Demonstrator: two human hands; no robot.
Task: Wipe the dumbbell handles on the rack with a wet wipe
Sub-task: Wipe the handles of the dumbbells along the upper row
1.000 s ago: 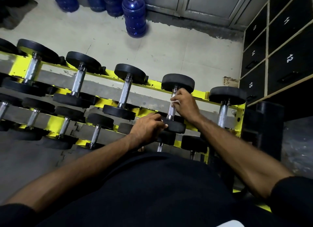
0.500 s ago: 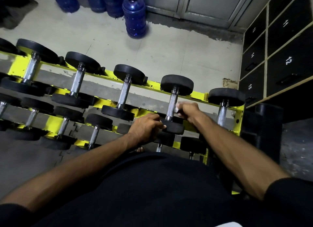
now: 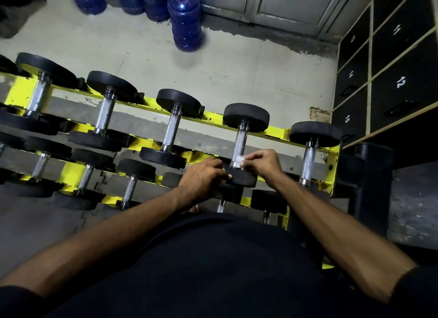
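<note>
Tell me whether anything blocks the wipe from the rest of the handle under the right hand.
Nothing visible does. The right hand pinches the wet wipe against the handle at its near end; the metal beyond is bare up to the far head. The left hand holds the near head, off the handle.

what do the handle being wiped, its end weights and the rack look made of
Handle: bright metal, probably chromed steel, shiny with knurled texture. End weights: matte black, likely rubber-coated. Rack: yellow-painted metal, seemingly, with chipped paint.
</note>
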